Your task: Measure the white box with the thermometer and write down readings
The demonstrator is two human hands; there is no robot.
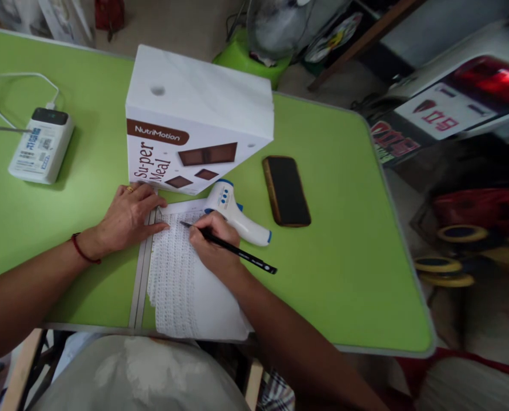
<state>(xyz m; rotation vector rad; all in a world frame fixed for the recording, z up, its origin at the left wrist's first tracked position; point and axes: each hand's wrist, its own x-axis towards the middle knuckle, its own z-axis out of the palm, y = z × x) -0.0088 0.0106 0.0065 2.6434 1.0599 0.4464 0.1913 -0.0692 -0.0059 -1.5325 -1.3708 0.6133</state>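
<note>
My right hand [215,240] pinches a slim black pen [245,255], its tip touching a sheet of paper [175,297] covered in rows of small handwriting. The right part of the sheet is blank. My left hand [129,217] lies with fingers apart at the paper's upper left edge, wearing a ring and a red wrist cord. Just beyond the right hand lies a white and blue infrared thermometer [237,217]. Behind both hands stands a white NutriMotion box [198,125].
A black phone in a brown case [287,191] lies right of the thermometer. At the left, a white power bank [43,145] has cables plugged in. The green table [344,274] has a metal seam under the left hand. A scooter [468,97] stands beyond the right edge.
</note>
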